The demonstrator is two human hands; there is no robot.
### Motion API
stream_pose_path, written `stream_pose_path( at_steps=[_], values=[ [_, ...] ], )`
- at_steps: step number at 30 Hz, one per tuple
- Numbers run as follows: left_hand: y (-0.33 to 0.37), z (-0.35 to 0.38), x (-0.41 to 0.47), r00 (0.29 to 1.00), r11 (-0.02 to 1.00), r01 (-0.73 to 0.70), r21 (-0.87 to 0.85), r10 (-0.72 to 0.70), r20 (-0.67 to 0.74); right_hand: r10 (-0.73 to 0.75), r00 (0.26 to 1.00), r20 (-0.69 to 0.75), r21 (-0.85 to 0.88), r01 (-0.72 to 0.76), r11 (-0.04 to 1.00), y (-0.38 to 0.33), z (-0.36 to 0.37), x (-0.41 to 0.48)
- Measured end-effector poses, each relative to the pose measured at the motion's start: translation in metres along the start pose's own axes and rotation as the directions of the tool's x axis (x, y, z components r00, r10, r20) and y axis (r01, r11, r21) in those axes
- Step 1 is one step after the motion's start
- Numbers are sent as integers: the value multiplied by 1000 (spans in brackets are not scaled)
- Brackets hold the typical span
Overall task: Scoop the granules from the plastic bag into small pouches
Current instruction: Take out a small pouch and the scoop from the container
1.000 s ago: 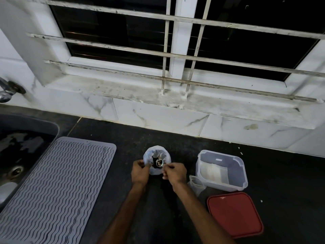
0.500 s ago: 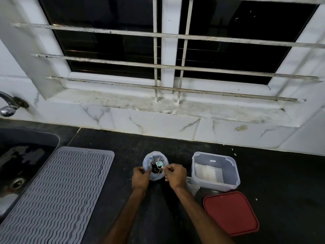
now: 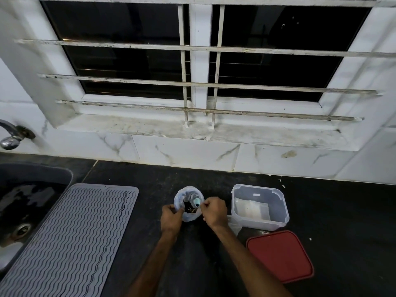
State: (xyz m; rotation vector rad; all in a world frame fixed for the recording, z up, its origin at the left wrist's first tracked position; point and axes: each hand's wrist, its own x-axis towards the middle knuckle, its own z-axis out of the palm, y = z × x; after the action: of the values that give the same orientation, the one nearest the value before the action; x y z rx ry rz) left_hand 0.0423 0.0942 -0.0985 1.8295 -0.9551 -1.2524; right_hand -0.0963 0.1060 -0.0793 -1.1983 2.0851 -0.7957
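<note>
1. I see the plastic bag point(image 3: 187, 190) standing upright on the dark counter point(image 3: 342, 211), near the middle of my view, with its mouth open and its rim turned outward.
2. The left hand point(image 3: 171, 220) is at the bag's left rim. Its fingers point(image 3: 169, 209) are curled and pinch the plastic there.
3. The right hand point(image 3: 215, 212) is at the bag's right rim, with its fingers point(image 3: 205, 205) curled and pinching the plastic on that side.
4. A small teal piece point(image 3: 196, 203) sits inside the mouth, right at the right fingertips. I cannot tell whether they touch it.
5. The inside of the bag looks dark. The contents are too small for me to make out single granules.
6. A clear container point(image 3: 278, 211) stands open just to the right of the right hand, with flat white pieces point(image 3: 250, 209) lying on its bottom. I cannot tell whether these are the pouches.
7. A crumpled bit of clear plastic point(image 3: 234, 225) lies between the right wrist and the container, against the container's near left corner.
8. A red lid point(image 3: 279, 256) lies flat on the counter on the near side of the container.
9. A grey ribbed mat point(image 3: 72, 236) covers the counter to the left, well apart from the bag. A dark sink point(image 3: 32, 200) and a metal tap point(image 3: 9, 140) are at the far left edge.
10. A window with white bars point(image 3: 199, 49) rises behind the counter, above a stained sill point(image 3: 192, 129).
</note>
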Motion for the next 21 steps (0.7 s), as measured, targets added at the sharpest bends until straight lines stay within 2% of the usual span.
stream_pose_path(
  at_steps=[3, 5, 7, 9, 12, 16, 19, 21],
  values=[
    [1, 0, -4, 1000, 1000, 7, -11, -7, 5, -75, 994, 84, -312, 98, 945, -1, 3, 3],
    [4, 0, -8, 999, 998, 18, -53, -17, 29, -50, 987, 153, -406, 109, 907, -6, 6, 4],
    [5, 1, -8, 997, 992, 59, -111, -53, 54, 5, 984, 177, -419, 71, 905, -7, 11, 5],
    [6, 4, -8, 994, 980, 101, -172, -92, 60, 59, 985, 163, -356, 3, 934, -4, 15, 5],
    [6, 9, -8, 995, 978, 80, -191, -69, 66, 143, 976, 163, -95, -129, 987, 8, 16, 4],
    [3, 11, -8, 993, 974, 58, -219, -33, 117, 318, 920, 230, 210, -366, 907, 13, 11, 6],
    [0, 10, -9, 986, 983, 43, -176, -13, 168, 348, 914, 211, 222, -391, 893, 12, 15, 8],
    [-2, 9, -9, 978, 983, 58, -173, -21, 208, 298, 943, 150, 130, -318, 939, 11, 19, 8]
  ],
)
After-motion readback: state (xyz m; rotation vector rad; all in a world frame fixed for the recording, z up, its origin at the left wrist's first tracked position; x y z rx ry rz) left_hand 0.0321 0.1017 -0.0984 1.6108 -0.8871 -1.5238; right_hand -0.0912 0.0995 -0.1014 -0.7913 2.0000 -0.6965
